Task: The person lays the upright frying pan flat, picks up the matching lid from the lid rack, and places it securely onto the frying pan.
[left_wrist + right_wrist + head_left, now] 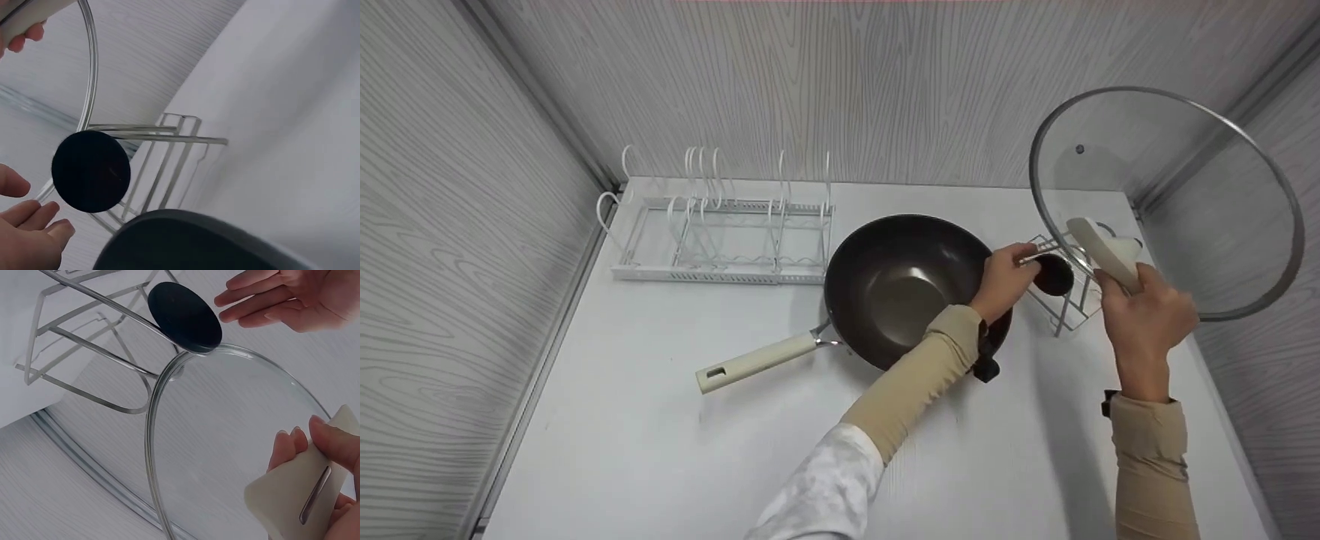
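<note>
Head view has your right hand [1151, 311] at the right side, its thumb and fingers closed around the pale handle [1102, 251] of the glass lid [1185, 202]. You hold the lid tilted up, above the right end of the table [660, 450], with its lower rim close by the wire rack [194, 139] and the dark disc [1054, 275] on it. Whether that rim touches the rack, you cannot quite tell from these angles.

Your left hand [1006, 281] reaches across to the disc, fingers spread and nearly straight in the right wrist view, gripping nothing that shows. They come just beside the disc; contact is hard to judge.

Under your left forearm sits the wok [904, 307], left of the wire rack, its long cream grip [757, 363] pointing left and toward you. Farther left, near the back wall [825, 90], stands the white rack [705, 275] with its upright hoops. Tan sleeves [915, 382] cover both your forearms.
</note>
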Demonstrator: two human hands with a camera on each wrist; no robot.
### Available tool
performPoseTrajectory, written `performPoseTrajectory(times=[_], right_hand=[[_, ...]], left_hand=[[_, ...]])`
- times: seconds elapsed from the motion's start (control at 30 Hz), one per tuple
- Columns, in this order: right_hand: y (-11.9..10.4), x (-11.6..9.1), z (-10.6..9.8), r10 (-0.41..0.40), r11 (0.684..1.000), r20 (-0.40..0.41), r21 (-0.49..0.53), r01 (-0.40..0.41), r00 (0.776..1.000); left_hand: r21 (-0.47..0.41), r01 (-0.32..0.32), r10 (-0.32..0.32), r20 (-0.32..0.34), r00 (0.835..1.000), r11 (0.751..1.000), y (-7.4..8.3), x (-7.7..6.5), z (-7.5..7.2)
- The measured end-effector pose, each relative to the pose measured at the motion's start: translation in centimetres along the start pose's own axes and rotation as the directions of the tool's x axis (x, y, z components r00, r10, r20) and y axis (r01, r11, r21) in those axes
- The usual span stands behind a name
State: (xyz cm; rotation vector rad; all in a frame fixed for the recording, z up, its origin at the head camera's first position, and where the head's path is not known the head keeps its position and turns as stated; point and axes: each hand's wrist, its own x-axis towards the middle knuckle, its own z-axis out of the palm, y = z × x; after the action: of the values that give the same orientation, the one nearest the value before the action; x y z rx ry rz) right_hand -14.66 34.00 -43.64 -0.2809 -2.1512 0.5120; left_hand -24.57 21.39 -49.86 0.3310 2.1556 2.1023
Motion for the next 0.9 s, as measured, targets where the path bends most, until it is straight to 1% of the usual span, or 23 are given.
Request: performPoseTrajectory(times=[0.07,0.27,0.37,0.47,0.53,0.63,0.73,0.83,0.9], right_hand=[[-0.4,0.0,-0.4,0.003,1.0,-0.032,0.013,-0.003,0.999],[-1.4,0.1,-1.6,-0.03,0.998,-0.117,0.05,0.036,0.993],[-2.2,0.1,-2.3,-0.024,0.997,-0.135,0.075,0.034,0.991],[-3.0,0.0,-3.1,-0.006,0.995,-0.14,0.099,0.02,0.99],[-3.5,-0.1,-3.7,0.005,0.993,-0.145,0.118,0.012,0.989],[-4.1,-0.3,-4.5,0.008,0.986,-0.149,0.167,0.017,0.989],[-4.7,-0.5,-5.3,0.016,0.97,-0.142,0.243,0.019,0.99],[-5.4,-0.8,-6.0,0.032,0.943,-0.13,0.332,0.013,0.991],[-5.8,-1.0,-6.5,0.04,0.928,-0.125,0.372,0.01,0.991]], left_hand=[[-0.029,-0.002,0.002,-0.017,1.0,1.0,0.4,0.0,-0.2],[-0.104,-0.014,0.005,-0.079,0.997,0.994,2.2,-0.3,-0.6],[-0.158,-0.027,0.012,-0.098,0.995,0.987,3.2,-0.7,-1.0],[-0.22,-0.037,0.015,-0.101,0.995,0.975,4.0,-1.1,-1.6],[-0.238,-0.047,0.023,-0.103,0.994,0.97,4.4,-1.5,-2.0],[-0.226,-0.086,0.062,-0.111,0.992,0.97,5.1,-2.2,-2.8],[-0.187,-0.15,0.131,-0.109,0.985,0.971,5.9,-3.1,-3.6],[-0.183,-0.206,0.194,-0.085,0.977,0.961,6.5,-4.0,-4.5],[-0.188,-0.225,0.218,-0.059,0.974,0.956,6.8,-4.6,-5.1]])
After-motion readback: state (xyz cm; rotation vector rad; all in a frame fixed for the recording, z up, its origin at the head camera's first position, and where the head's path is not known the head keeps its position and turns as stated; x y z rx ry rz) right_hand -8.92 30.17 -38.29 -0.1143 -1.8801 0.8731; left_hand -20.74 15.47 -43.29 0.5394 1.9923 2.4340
